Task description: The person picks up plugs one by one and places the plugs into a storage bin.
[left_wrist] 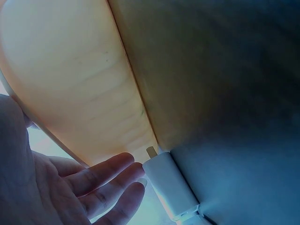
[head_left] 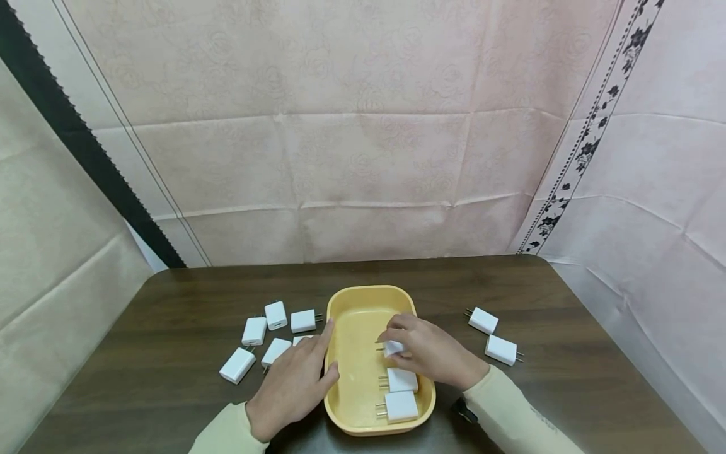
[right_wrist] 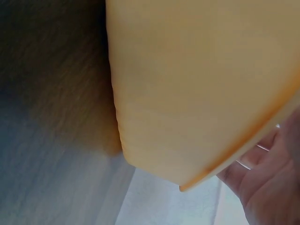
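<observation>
Head view, lower centre: the right hand (head_left: 428, 350) pinches a white charger (head_left: 393, 347) near 2 more (head_left: 401, 406) in the yellow tray (head_left: 354, 366); the right wrist view shows mostly its outer wall. The left hand (head_left: 293, 381) spreads thumb and index; only the left wrist view shows its other fingertips (left_wrist: 133, 190) beside another charger (left_wrist: 171, 185).

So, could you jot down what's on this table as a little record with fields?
Container: yellow tray on a brown table
Left hand: at the tray's left side
Right hand: holding a white charger over the tray
In tray: two more chargers
Left of tray: at least six chargers, one partly hidden
Right of tray: two chargers
</observation>
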The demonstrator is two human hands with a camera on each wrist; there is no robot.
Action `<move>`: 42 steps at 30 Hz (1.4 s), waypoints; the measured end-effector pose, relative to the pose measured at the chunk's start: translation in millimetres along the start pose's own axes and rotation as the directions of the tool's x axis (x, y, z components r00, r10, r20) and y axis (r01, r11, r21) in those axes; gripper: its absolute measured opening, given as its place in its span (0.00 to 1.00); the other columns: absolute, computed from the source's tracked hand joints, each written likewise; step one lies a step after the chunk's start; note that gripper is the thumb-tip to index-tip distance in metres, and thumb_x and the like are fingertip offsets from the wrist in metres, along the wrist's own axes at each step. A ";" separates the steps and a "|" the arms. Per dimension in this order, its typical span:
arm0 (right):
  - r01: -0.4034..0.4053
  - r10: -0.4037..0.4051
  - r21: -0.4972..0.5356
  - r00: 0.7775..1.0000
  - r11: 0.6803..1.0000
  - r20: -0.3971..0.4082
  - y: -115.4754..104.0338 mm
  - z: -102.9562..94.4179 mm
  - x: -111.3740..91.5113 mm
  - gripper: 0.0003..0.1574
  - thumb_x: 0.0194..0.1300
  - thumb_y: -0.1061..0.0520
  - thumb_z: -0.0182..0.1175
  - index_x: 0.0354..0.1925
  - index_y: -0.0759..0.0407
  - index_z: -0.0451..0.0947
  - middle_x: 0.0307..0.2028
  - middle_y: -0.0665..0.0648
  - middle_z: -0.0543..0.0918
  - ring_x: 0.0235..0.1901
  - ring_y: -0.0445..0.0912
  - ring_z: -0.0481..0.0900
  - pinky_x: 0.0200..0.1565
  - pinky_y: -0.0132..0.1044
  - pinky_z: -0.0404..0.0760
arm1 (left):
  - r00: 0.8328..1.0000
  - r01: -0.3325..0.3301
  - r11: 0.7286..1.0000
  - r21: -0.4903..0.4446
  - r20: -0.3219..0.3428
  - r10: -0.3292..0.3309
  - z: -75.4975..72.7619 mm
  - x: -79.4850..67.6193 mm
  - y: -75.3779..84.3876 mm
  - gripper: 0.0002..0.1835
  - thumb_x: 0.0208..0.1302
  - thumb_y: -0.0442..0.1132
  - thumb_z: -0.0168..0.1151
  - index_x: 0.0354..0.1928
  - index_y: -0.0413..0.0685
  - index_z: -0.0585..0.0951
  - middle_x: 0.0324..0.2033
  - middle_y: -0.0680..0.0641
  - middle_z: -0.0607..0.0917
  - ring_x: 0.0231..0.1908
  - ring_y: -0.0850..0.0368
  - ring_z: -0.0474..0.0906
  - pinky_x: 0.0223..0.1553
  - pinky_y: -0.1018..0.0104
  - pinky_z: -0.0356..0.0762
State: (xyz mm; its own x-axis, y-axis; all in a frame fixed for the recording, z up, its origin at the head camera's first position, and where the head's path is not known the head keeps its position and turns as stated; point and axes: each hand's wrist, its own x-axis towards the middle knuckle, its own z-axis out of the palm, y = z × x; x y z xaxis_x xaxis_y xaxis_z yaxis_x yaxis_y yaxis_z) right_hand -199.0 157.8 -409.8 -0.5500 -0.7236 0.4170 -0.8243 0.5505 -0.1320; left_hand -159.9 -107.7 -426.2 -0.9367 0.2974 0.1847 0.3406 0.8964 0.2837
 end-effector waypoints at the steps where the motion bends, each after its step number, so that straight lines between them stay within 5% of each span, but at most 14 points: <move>1: 0.006 -0.006 -0.007 1.000 1.000 -0.001 0.2 0.8 0.2 0.17 0.56 0.56 0.76 0.45 0.54 0.86 0.40 0.49 0.79 0.39 0.38 0.77 0.41 0.29 0.80 | 1.000 -0.003 1.000 0.000 -0.003 0.003 -0.1 0.1 0.0 0.36 0.70 0.50 0.57 0.76 0.45 0.64 0.55 0.43 0.85 0.53 0.49 0.82 0.54 0.49 0.78; 19: -0.011 0.019 -0.077 0.994 0.997 0.104 -0.8 2.7 2.3 0.17 0.56 0.57 0.75 0.46 0.53 0.87 0.41 0.50 0.81 0.40 0.40 0.78 0.41 0.28 0.81 | 1.000 0.019 1.000 -0.005 0.014 -0.018 1.3 1.5 -0.2 0.37 0.70 0.52 0.56 0.77 0.47 0.63 0.56 0.43 0.84 0.53 0.50 0.82 0.55 0.49 0.77; 32: -0.002 0.030 -0.180 0.988 0.984 0.152 -1.1 3.3 4.5 0.14 0.57 0.51 0.75 0.43 0.50 0.87 0.39 0.46 0.85 0.41 0.40 0.80 0.50 0.41 0.76 | 1.000 -0.005 1.000 0.001 -0.014 0.005 1.9 0.1 -0.8 0.37 0.70 0.52 0.57 0.77 0.46 0.64 0.55 0.43 0.85 0.53 0.49 0.82 0.55 0.49 0.77; 42: -0.069 0.101 -0.150 0.971 0.986 0.215 -2.0 3.1 5.9 0.12 0.58 0.52 0.74 0.42 0.49 0.88 0.38 0.45 0.87 0.40 0.38 0.80 0.50 0.42 0.72 | 1.000 -0.017 1.000 0.010 -0.024 0.017 1.5 -0.2 -0.9 0.37 0.69 0.50 0.57 0.76 0.45 0.64 0.54 0.42 0.85 0.52 0.49 0.82 0.54 0.49 0.77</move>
State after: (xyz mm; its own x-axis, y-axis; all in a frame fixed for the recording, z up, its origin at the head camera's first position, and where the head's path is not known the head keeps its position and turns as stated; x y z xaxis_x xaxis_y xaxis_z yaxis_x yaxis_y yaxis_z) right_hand -201.0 151.1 -409.8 -0.6465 -0.7368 0.1980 -0.7546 0.6557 -0.0238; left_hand -160.1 -108.1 -427.9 -0.9284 0.3047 0.2124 0.3556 0.8944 0.2712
